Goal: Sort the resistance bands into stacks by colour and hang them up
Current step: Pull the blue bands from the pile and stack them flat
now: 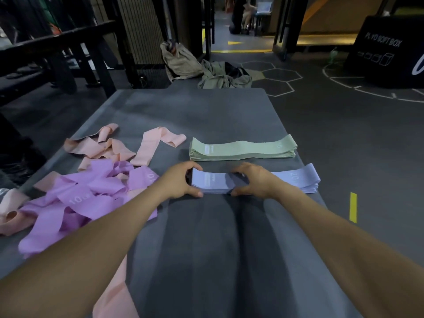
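- Head view: my left hand (183, 180) curls round the left end of the blue stack (252, 182), thumb at the near edge, fingers over the far corner.
- My right hand (250, 180) clamps the same stack at its middle, fingers arched over the top, thumb tucked against the near side. Both hands hold it; neither is free.
- The blue stack lies flat on the grey table (206, 111), near the right edge, with the green stack (243, 149) just behind it, already neat.
- Off to my left, the purple bands (91, 193) lie in a loose heap, and the pink bands (110, 145) sprawl beyond and under them, unsorted.
- These bands look light, soft and floppy; I'd say a stack will sag and fan out if I lift it by one end alone.
- Best hold, I reckon: pinch through the full thickness at two spots, as I have it, so the layers stay square.
- Nothing is hung yet; two colours remain to be stacked.
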A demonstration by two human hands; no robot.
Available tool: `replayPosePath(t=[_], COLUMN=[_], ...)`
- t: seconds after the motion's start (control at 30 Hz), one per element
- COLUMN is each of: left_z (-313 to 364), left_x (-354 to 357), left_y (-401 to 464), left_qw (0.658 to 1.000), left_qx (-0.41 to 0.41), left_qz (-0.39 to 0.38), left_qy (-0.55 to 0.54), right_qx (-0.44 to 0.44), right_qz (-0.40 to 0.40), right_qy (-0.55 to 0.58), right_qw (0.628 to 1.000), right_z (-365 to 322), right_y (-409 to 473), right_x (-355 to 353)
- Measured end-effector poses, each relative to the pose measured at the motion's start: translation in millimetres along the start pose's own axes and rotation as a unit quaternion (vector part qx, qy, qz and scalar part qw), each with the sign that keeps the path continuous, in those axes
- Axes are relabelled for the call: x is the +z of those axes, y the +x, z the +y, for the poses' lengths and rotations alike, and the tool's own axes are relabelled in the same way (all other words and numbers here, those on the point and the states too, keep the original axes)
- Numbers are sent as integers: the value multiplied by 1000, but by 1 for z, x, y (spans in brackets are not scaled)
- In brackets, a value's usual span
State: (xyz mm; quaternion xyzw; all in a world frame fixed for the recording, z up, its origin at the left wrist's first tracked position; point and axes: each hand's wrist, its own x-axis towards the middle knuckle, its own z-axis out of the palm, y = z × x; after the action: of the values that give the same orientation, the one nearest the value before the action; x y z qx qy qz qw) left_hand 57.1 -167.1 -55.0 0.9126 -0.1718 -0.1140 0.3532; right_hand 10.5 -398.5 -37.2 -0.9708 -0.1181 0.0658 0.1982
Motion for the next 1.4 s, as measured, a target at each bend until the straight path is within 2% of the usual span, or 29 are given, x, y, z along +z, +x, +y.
replayPosePath(t=[0.33,0.5,0.73,0.87,0.97,1.2,1.3,1.4], left_z=[0,27,62,56,53,55,57,48], left_x=[2,0,27,28,29,30,21,4], left_y=[-3,-12,8,15,14,10,-6,-31], left_qw=[999,991,961,955,956,951,959,971], left_qx=[1,109,114,66,63,61,85,72], left_qz=[-1,58,-48,-98,-104,-78,-5,63], left_qy=[-48,51,247,271,265,293,269,219], right_qx=[17,28,61,73,65,69,65,56], right_qz=[-14,-16,-16,-22,-15,-24,4,48], right_qy=[-7,-37,-109,-91,-80,-96,-75,-37], right_qw=[1000,999,992,993,995,993,995,997], right_z=[-4,2,30,45,45,33,12,-19], right_y=[-1,-3,-22,-28,-30,-32,-31,-28], right_x=[-3,-5,-24,-25,-24,-27,-26,-17])
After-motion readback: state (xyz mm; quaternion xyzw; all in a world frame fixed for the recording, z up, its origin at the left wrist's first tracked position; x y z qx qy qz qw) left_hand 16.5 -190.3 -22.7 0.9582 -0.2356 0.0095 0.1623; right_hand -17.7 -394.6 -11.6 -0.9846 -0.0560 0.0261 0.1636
